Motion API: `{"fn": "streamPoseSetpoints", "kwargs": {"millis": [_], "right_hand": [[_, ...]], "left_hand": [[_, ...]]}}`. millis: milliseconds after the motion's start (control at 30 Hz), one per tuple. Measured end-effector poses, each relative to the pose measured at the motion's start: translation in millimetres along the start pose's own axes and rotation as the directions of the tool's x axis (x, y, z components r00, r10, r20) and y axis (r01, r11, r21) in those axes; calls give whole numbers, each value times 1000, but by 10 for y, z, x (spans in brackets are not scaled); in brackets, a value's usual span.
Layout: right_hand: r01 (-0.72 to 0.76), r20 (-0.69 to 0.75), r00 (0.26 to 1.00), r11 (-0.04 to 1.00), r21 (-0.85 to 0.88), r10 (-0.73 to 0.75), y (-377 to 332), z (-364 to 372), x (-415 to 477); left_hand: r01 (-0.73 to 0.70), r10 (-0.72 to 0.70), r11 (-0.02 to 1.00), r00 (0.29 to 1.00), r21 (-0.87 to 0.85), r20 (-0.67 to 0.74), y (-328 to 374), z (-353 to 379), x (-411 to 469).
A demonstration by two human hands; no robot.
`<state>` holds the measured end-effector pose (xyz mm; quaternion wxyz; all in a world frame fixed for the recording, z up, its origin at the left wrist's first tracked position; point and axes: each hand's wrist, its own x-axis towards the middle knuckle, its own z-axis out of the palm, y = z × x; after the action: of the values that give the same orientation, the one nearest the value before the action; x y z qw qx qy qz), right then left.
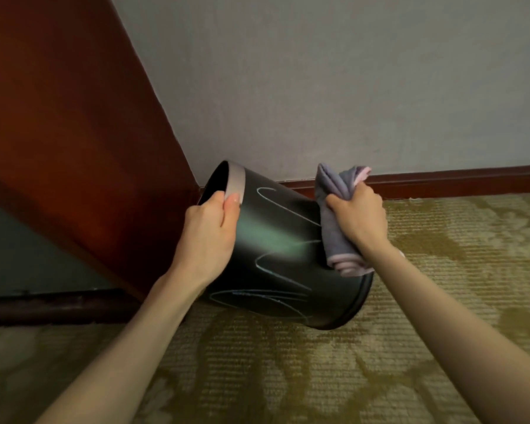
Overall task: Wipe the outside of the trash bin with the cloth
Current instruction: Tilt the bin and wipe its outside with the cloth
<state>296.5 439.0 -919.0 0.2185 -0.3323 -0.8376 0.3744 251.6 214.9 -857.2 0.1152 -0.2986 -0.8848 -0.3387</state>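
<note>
Two bare hands work on a dark, round metal trash bin with a pale rim band, tipped on its side above the patterned olive carpet near the grey wall. The left hand grips the rim, thumb outside and fingers curled inside. The right hand clenches a bunched grey-and-pink cloth against the bin's side near its base.

Floor: patterned olive and beige carpet. Rear: plain grey wall, finished at floor level by a dark red-brown baseboard. Left: reddish-brown wooden panel, meeting the wall at the corner. Below the panel: a dull grey-green surface above a dark plinth on the carpet
</note>
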Motion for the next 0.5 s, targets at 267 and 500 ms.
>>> {"fn": "streamPoseSetpoints", "kwargs": {"millis": [267,500], "right_hand": [[-99,179,977,991,-90,114,12,84,392],[-41,-31,999,992,-117,37,-150,66,42]], "left_hand": [[-18,18,998,1000,-53,-9,9,-36,-238],[22,-20,999,997,24,-72,7,18,-114]]}}
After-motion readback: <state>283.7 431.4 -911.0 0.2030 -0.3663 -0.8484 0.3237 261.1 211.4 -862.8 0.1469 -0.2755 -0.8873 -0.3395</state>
